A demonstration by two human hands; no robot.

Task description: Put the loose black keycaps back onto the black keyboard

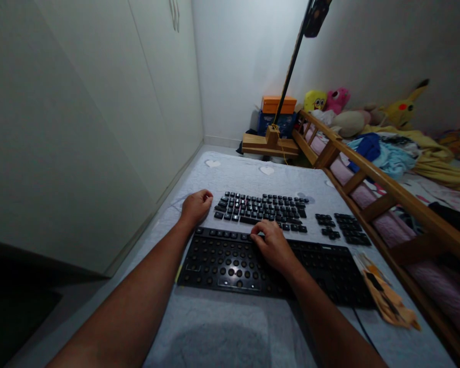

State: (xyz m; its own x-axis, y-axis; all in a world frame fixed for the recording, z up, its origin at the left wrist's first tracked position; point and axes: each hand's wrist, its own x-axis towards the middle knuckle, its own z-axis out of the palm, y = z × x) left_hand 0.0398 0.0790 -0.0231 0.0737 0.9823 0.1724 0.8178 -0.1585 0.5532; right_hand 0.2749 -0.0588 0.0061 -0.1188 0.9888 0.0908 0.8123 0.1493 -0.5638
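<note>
A black keyboard base (222,266) lies on the cloth-covered table, most of its key positions bare, with a few keycaps along its top row at the left. Behind it, loose black keycaps (256,207) are laid out in rows, and smaller groups (350,228) sit to the right. My right hand (272,244) is over the base's top edge, its thumb and index finger pinched at the top row; what they hold is too small to name. My left hand (197,207) rests on the cloth left of the loose keycaps, fingers curled together, their tips partly hidden.
An orange cloth (389,299) with tools on it lies right of the base, near a black cable (364,329). A wooden bed rail (368,168) runs along the right, a white cabinet (138,102) along the left. A stand (270,144) with a pole rises behind.
</note>
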